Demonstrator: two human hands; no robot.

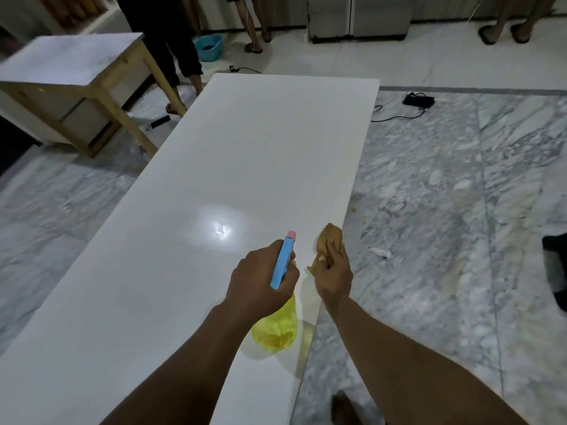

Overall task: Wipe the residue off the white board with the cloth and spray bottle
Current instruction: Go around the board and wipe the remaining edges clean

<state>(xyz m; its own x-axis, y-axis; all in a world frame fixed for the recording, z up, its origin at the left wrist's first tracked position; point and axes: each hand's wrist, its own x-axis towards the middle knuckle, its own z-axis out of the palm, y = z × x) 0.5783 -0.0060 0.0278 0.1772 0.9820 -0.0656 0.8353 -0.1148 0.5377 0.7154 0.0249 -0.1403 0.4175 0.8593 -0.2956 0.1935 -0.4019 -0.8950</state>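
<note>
One white board (245, 164) stretches ahead of me over a marble floor (445, 210). My left hand (264, 279) grips one spray bottle (281, 263), fingers curled round its blue head, with the yellow body near the board's right edge. My right hand (335, 276) clutches one bunched brown cloth (329, 237) at that edge. One wooden table (76, 69) stands far left.

Glare is shining on the glossy white board (260, 148) just beyond the left hand (264, 279); dim frame edges are blurring.
</note>
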